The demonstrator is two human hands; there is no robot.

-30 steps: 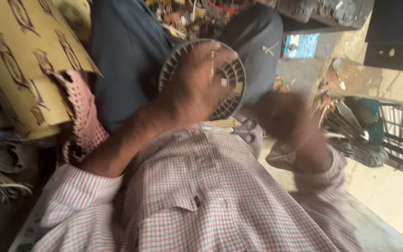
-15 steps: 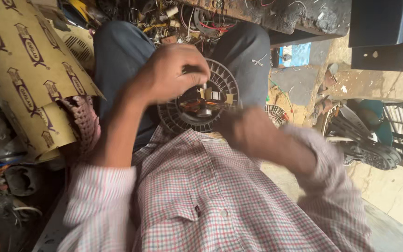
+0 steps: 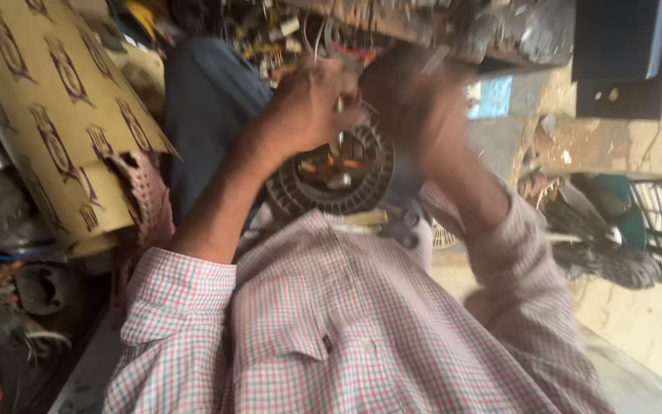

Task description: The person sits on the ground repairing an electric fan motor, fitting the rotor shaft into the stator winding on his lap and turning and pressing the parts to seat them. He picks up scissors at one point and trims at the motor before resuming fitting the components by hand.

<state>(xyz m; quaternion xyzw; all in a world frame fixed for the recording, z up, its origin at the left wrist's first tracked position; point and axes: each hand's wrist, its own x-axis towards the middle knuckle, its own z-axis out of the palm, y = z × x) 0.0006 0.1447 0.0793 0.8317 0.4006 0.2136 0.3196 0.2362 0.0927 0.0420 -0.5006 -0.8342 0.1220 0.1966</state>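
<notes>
Head view is showing a round, slotted motor stator [image 3: 331,172] lying in the person's lap, against the dark trousers [image 3: 208,107] and just above the checked shirt [image 3: 331,330]. Copper-coloured windings are showing inside its ring. The left hand [image 3: 312,103] is resting on the upper rim of the stator, its fingers curled down and pinching something small and pale at the rim; what that piece is cannot be told. The right hand [image 3: 415,107] is hovering over the upper right edge of the stator and is badly blurred, so whether its fingers are spread or pressed together cannot be told. Just below the stator, a dark pair of pliers or scissors [image 3: 400,224] is lying on the shirt front. To the left, a roll of yellow patterned paper [image 3: 55,123] is leaning beside the leg, with a pinkish woven strap [image 3: 147,199] hanging at its edge. Beyond the hands, a clutter of wires and small parts [image 3: 285,31] is spreading across the floor. To the right, a dark metal box [image 3: 622,54] is standing near a heap of metal blades [image 3: 607,245].
</notes>
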